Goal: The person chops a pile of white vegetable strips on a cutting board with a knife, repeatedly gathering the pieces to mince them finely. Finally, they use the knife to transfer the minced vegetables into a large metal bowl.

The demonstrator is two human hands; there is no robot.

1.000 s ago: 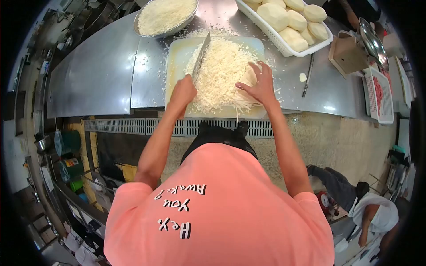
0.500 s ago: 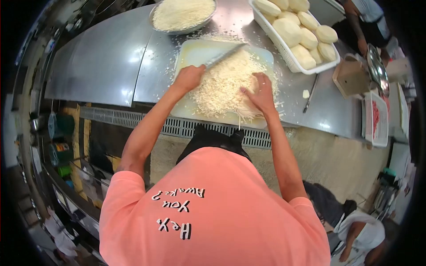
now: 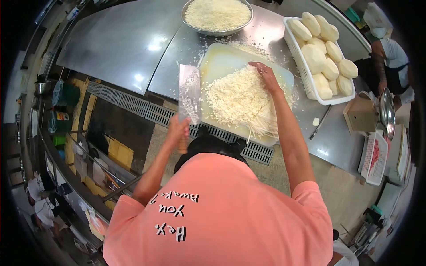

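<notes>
My left hand (image 3: 177,129) is closed around the wooden handle of a cleaver (image 3: 190,88). The broad blade stands off the left edge of the cutting board (image 3: 217,57), with pale bits stuck to it. On the board lies a heap of finely chopped pale vegetable (image 3: 237,95), with thin uncut strips (image 3: 265,124) at its lower right. My right hand (image 3: 265,77) rests against the heap's upper right side, fingers extended and slightly curved, gripping nothing visible.
A metal bowl (image 3: 217,32) of chopped pieces stands behind the board. Peeled pale roots fill a white basket (image 3: 306,80) at right. Nearby are a thin tool (image 3: 320,123), a wooden box (image 3: 360,114) and a basket with red contents (image 3: 372,166). Another person (image 3: 392,57) stands at far right.
My left hand has drawn the cleaver off the heap, down and left beside the board. My right hand has shifted to the heap's upper edge. The whole view has also turned somewhat.
</notes>
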